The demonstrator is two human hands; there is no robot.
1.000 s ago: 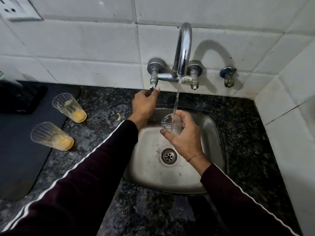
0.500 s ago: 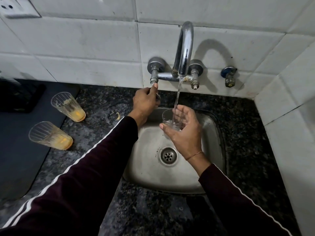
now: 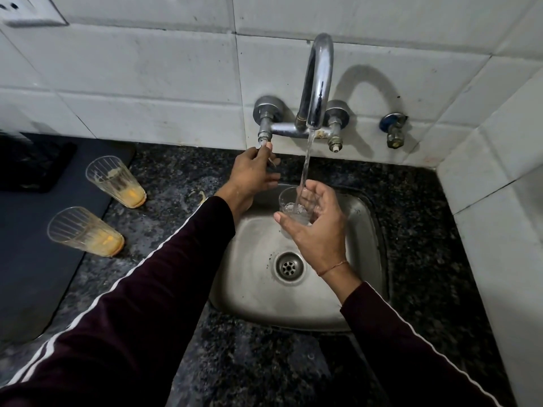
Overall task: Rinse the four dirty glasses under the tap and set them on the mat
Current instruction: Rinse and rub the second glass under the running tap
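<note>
Water [image 3: 305,168] from the tap [image 3: 318,83] runs into the glass [image 3: 295,208] your right hand [image 3: 318,227] grips upright over the sink [image 3: 252,277]. Your left hand [image 3: 251,174] pinches the tap's left handle [image 3: 264,138]; two dirty glasses [image 3: 116,182] stand at the mat [image 3: 38,259] edge.

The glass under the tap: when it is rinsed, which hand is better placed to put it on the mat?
Left, probably. The mat lies on the left. The left hand grips the tap handle and is nearer, but the right hand holds the glass, so a handover is needed.
</note>
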